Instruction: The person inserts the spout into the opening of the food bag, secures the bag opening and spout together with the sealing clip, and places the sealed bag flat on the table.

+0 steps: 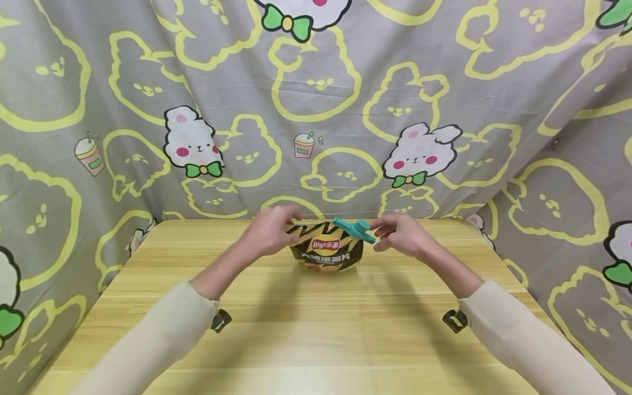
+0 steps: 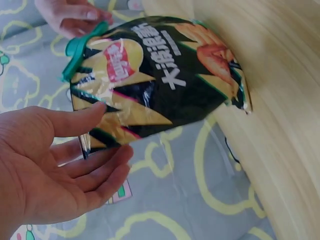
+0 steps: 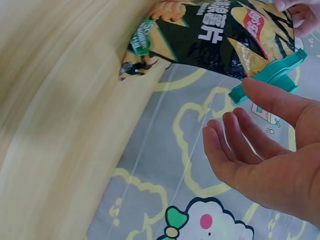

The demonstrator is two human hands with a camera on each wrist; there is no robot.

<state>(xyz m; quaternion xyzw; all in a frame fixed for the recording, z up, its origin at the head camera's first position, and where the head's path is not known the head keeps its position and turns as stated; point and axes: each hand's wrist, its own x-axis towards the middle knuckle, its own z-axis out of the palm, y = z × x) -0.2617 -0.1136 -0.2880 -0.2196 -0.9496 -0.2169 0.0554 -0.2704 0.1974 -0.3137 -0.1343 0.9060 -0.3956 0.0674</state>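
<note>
A black and gold Lay's chip bag [image 1: 327,258] stands upright near the table's far edge. Across its top right corner sits a teal bag clip [image 1: 356,229], slanting down to the right. My left hand [image 1: 271,230] holds the bag's upper left corner; in the left wrist view the thumb lies over the bag's front with the fingers [image 2: 107,172] behind it. Beside the clip is my right hand [image 3: 270,145], its fingers spread apart and loosely bent. The right thumb tip overlaps the clip's lower end in the right wrist view; whether they touch, I cannot tell.
The light wooden table [image 1: 326,340] runs back to a grey curtain [image 1: 237,82] with yellow cartoon outlines, which also hangs along both sides. Dark straps show near both sleeve cuffs.
</note>
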